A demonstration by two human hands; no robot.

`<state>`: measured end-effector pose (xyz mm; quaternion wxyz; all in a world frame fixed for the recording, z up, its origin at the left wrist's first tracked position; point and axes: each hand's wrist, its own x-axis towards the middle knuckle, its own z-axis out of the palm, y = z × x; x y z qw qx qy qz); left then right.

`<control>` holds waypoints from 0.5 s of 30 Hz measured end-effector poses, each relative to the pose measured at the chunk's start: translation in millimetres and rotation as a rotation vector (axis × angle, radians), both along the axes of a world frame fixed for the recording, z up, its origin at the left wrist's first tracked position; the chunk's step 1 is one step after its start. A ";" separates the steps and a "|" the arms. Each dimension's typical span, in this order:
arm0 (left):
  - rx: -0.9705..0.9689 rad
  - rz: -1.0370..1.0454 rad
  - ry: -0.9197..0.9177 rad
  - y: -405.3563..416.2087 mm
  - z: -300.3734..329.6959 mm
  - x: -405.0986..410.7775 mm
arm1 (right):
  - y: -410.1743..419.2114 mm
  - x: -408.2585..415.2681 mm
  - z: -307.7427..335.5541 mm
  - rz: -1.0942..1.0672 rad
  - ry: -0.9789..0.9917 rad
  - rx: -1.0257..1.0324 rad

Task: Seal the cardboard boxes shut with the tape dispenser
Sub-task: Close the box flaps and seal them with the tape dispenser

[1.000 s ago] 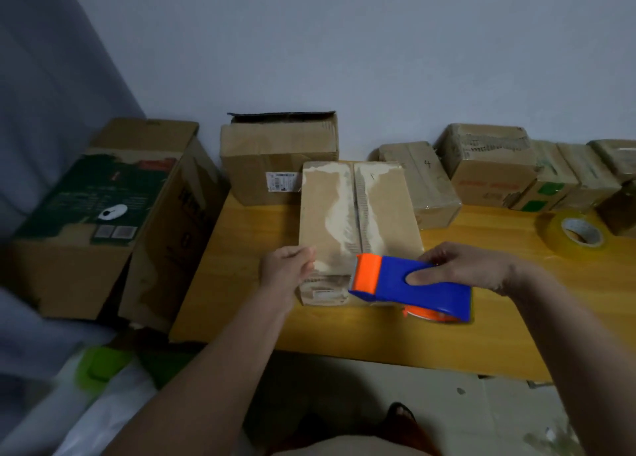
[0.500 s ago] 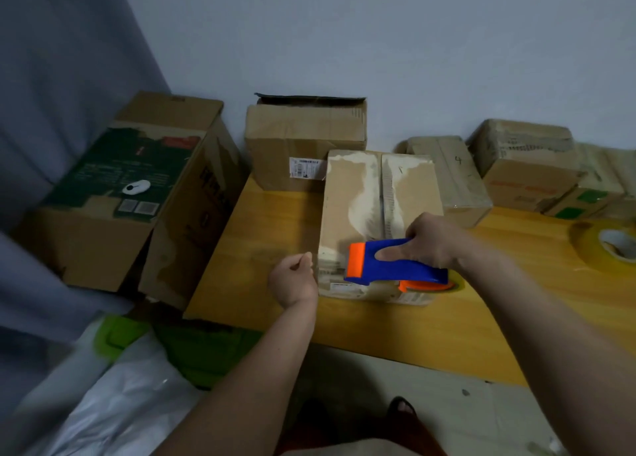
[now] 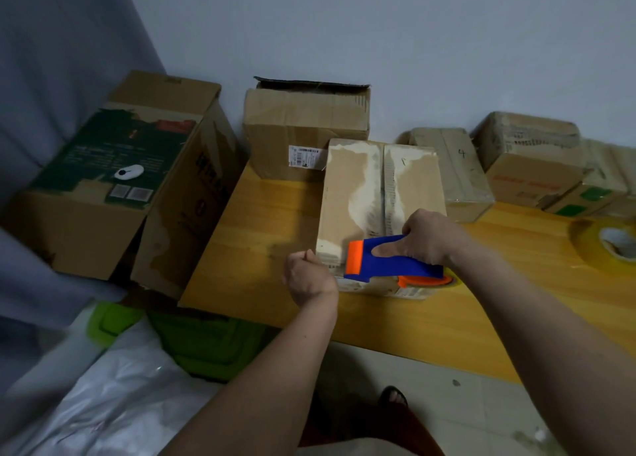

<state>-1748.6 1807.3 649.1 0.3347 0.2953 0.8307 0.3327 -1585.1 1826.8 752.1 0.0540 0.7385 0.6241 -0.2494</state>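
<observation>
— Where is the tape dispenser [image 3: 392, 263]?
— In the right hand [image 3: 428, 239], lying across the near end of the cardboard box [image 3: 358, 194] on the tabletop [image 3: 254, 249].
— And the left hand [image 3: 308, 278]?
— Curled, touching the box's near left corner. A tape roll [image 3: 609, 245] lies far right.

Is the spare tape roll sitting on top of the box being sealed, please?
No, the tape roll lies on the table far to the right of that box.
</observation>
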 end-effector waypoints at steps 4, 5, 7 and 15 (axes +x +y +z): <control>-0.177 0.032 -0.148 7.1 -3.3 -7.1 | 0.1 1.4 -0.8 0.003 0.003 -0.001; -0.257 0.016 -0.224 6.5 -6.6 -14.9 | 0.5 1.5 0.0 0.000 0.011 -0.003; -0.395 -0.037 -0.359 -3.3 -12.7 -29.3 | 0.1 0.4 0.9 -0.004 0.022 -0.012; 0.284 -0.887 0.578 -24.4 -7.7 -20.8 | -1.0 -1.6 2.7 0.007 -0.007 0.018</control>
